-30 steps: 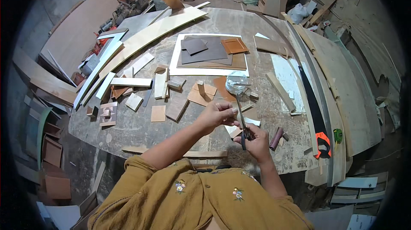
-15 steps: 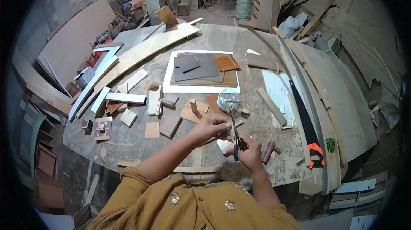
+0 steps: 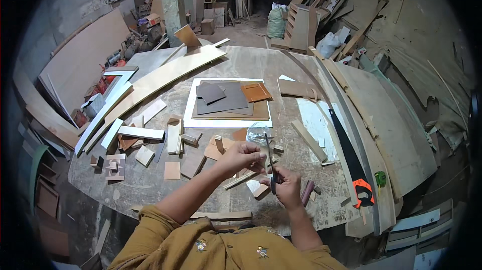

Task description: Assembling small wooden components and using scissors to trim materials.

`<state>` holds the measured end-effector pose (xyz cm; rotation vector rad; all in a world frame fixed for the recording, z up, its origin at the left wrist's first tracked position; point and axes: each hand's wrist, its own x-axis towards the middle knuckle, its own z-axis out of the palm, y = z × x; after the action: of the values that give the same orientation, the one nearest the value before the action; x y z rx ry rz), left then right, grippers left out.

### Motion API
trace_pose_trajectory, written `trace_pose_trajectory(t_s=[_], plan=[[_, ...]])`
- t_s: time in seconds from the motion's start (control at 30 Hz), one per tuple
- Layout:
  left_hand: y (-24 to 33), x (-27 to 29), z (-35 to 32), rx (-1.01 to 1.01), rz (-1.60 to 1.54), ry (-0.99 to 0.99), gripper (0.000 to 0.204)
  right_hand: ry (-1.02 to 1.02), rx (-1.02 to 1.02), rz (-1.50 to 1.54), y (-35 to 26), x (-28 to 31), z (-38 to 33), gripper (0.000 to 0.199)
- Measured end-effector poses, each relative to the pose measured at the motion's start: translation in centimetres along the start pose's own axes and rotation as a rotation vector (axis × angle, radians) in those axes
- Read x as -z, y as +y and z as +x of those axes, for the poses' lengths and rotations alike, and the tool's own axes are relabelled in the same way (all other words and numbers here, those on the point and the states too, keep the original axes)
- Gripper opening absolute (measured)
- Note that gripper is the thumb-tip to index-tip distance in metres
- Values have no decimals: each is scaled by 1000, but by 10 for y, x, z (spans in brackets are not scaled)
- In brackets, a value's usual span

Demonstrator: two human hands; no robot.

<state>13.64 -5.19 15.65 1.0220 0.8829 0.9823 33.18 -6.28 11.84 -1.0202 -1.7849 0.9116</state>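
Over the counter (image 3: pixel 135 187), in the right hand (image 3: pixel 288 188) scissors (image 3: pixel 273 183) are grasped, and in the left hand (image 3: pixel 241 159), beside the blades, a small pale piece (image 3: pixel 267 164) seems pinched; the view has been tilted up, but both grips are kept, suggesting work little advanced

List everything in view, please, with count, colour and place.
Table: 1, greyish, below
Scissors: 1, dark handles, in right hand
Small piece: 1, pale, at left hand
Plastic item: 1, clear, beyond scissors
Saw: 1, black and orange, table's right
Tape measure: 1, green, beside saw
Cylinder: 1, purple, beside right hand
Sheet: 1, white, table centre
Panels: several, grey and brown, on sheet
Wood pieces: many, mixed, across table
Sack: 1, green, floor behind
Left hand: 1, bare, centre
Right hand: 1, bare, centre
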Motion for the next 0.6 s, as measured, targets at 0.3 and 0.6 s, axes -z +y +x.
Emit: trace_pose_trajectory(t_s=[0.3, 0.6], plan=[[3, 13, 10, -7, -214, 121, 20, 214, -208, -241, 96, 37, 10, 42], [8, 29, 9, -37, -331, 263, 16, -107, -534, -893, 99, 83, 10, 69]])
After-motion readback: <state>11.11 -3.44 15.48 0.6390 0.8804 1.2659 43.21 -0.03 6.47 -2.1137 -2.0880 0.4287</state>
